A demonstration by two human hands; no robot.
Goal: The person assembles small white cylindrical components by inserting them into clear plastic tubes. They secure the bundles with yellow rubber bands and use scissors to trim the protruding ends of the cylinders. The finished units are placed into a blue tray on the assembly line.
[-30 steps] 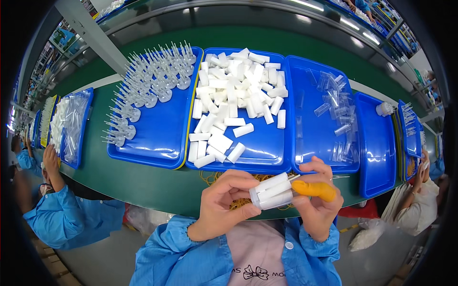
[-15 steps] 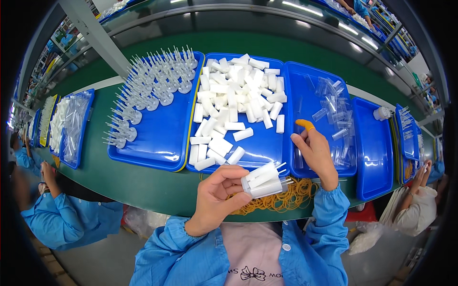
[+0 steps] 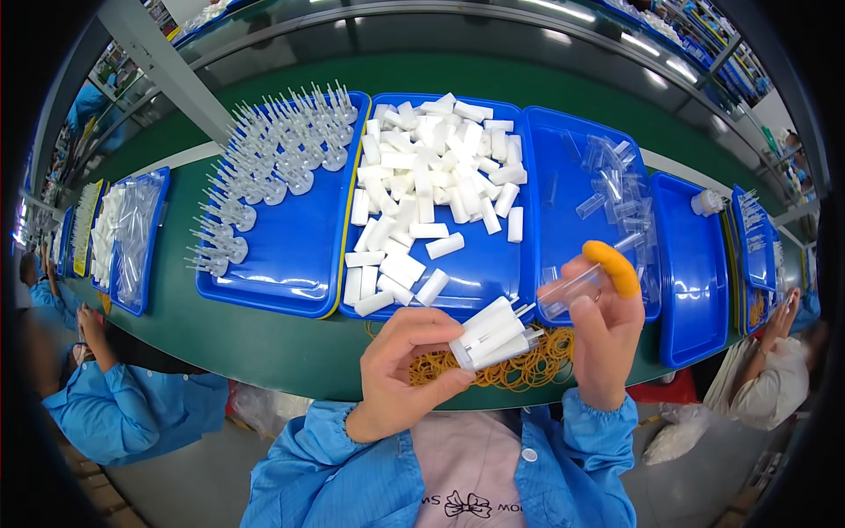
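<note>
My left hand is closed round the clear base of a piece with white foam cylinders on its prongs. The piece tilts to the right, and thin prong tips stick out past the foam. In my right hand, a clear plastic tube is pinched between the fingers. An orange finger cot covers one of its fingertips. The tube's left end is just above and right of the prong tips, apart from them as far as I can see. Beneath both lies a heap of yellow rubber bands.
Blue trays line the green table. One tray bears clear pronged bases; another holds white foam pieces; a third has clear tubes. A fourth tray has a clear-and-white piece. Co-workers sit on both sides.
My right hand has taken a clear tube and moved back from the tube tray, toward the foam piece. My left hand has stayed nearly in place.
</note>
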